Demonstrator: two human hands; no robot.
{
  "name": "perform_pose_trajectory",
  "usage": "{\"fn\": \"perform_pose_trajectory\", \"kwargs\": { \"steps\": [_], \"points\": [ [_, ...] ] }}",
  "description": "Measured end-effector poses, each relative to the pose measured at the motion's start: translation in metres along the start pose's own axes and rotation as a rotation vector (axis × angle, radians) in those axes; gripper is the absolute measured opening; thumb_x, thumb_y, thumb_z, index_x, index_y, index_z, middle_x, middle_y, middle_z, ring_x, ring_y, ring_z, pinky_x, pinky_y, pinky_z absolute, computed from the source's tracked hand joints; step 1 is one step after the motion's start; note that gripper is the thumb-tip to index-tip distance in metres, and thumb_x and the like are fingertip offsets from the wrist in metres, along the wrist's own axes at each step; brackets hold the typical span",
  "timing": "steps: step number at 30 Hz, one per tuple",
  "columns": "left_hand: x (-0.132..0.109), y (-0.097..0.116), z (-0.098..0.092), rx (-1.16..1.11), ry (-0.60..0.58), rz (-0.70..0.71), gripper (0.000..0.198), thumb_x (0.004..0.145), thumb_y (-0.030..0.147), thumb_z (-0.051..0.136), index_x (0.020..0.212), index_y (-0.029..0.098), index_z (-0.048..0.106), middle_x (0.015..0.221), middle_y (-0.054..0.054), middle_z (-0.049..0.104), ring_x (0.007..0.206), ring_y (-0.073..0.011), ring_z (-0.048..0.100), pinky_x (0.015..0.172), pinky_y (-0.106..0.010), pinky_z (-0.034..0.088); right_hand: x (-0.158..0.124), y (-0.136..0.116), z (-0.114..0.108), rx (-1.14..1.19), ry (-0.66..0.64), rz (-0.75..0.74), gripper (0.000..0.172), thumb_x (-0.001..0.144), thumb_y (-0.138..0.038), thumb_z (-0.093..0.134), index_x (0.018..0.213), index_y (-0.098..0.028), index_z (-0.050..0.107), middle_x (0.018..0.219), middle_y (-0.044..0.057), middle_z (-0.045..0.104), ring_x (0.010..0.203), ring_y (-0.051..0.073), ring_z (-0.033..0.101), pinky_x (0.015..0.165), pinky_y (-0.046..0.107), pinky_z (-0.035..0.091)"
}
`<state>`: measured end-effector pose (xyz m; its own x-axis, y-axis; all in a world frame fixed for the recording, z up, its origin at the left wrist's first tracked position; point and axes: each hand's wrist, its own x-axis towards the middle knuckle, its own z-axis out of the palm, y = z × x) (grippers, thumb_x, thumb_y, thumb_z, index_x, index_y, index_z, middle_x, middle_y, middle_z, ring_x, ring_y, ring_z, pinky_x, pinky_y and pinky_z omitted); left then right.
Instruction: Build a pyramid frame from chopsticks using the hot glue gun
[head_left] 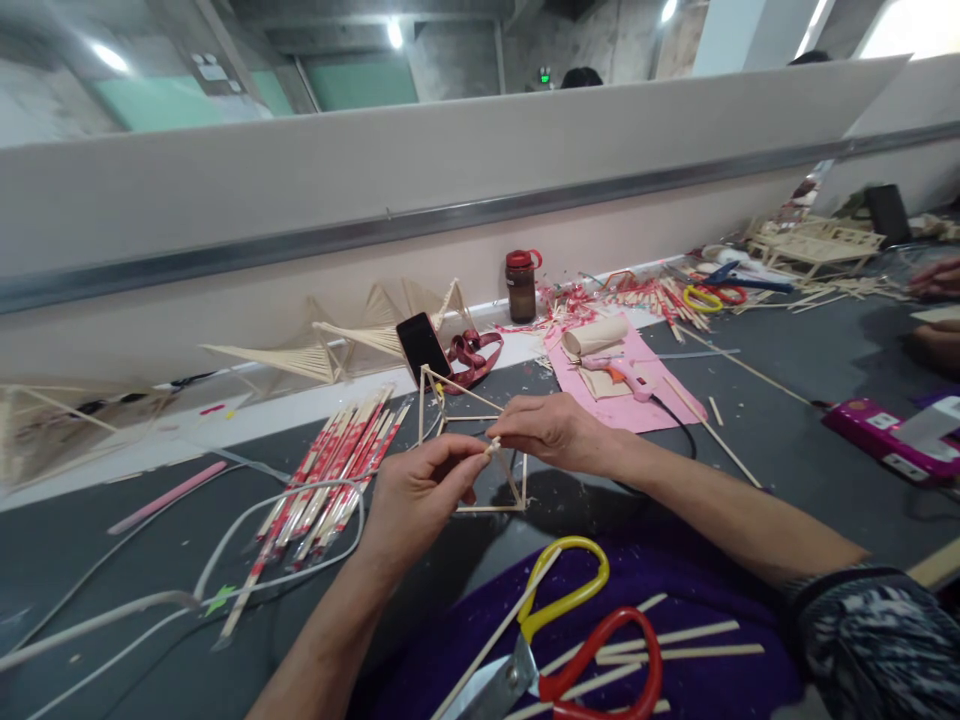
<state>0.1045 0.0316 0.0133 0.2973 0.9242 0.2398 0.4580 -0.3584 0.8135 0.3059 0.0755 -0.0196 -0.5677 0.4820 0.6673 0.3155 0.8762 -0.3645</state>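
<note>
Over the dark table, my left hand [426,488] pinches a corner of a small frame of thin wooden sticks [489,508]. My right hand [551,432] meets it at the same corner, thumb and fingertips closed on the joint; they partly cover it. The frame's other sticks rise behind my hands and run along the tabletop below them. On the purple cloth over my lap lie scissors [517,672] with one yellow and one red handle, among several loose wooden sticks [682,652].
Wrapped chopsticks [322,480] lie to the left beside a white cable [214,535]. Behind the frame stand a phone [424,348] and a red-lidded bottle [521,287]. A pink glue gun [619,375] rests on pink paper [568,375]. Another person's hands [936,280] show at the far right.
</note>
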Motion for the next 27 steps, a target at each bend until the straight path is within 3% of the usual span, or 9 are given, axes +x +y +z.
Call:
{"fn": "perform_pose_trajectory", "kwargs": {
  "steps": [27],
  "points": [
    [0.0015,-0.0036,0.0035,0.035,0.015,-0.015,0.017,0.080,0.032,0.061,0.085,0.018,0.069,0.056,0.003,0.061,0.045,-0.0075,0.054,0.044,-0.016,0.042,-0.0018,-0.0003,-0.0006,0.005,-0.011,0.013,0.022,0.091,-0.026,0.049,0.098,-0.015,0.067,0.088,0.007,0.066,0.080,0.012,0.062,0.068,0.021,0.048]
  ]
}}
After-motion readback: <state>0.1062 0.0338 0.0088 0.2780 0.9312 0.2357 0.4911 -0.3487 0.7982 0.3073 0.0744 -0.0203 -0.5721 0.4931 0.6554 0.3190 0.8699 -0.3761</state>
